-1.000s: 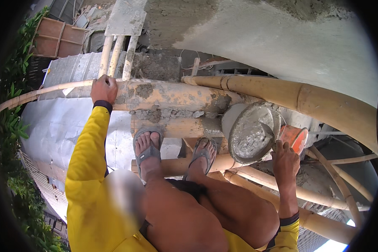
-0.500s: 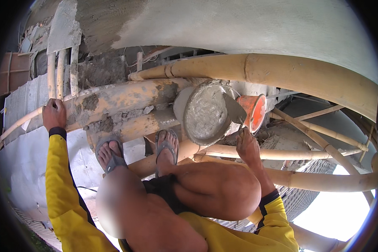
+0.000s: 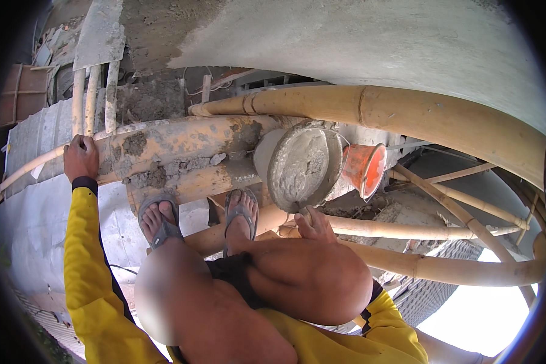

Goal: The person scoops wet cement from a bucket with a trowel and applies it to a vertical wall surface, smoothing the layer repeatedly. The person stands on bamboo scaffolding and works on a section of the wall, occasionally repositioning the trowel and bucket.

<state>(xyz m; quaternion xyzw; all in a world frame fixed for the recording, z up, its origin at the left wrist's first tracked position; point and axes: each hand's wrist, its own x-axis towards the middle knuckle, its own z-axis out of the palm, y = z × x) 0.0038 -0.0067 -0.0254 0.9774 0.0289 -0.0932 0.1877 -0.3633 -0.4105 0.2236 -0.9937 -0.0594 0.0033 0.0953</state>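
At the left, my left hand [image 3: 82, 159] is closed round a thin bamboo pole [image 3: 35, 168], beside the feet of some upright sticks. Right of my feet is a mortar-crusted bucket [image 3: 272, 167] of wet grey mortar [image 3: 308, 161]. My right hand [image 3: 315, 225] is at this bucket's near rim, its fingers curled round what looks like the trowel's handle. The blade is out of sight, so I cannot tell whether it is in the mortar. An orange bucket [image 3: 359, 167] hangs or stands tilted just right of the mortar.
Thick bamboo poles [image 3: 406, 106] cross in front and to the right. My sandalled feet [image 3: 162, 221] rest on mortar-splashed bamboo [image 3: 182, 142]. Beyond is a partly plastered wall [image 3: 321, 45]. Metal sheeting [image 3: 33, 212] lies below left, and a tiled roof [image 3: 428, 291] below right.
My right hand has moved left and nearer to me, from beside the orange bucket to the mortar bucket's near rim. The trowel blade, earlier over the mortar, no longer shows. My left hand keeps its hold.
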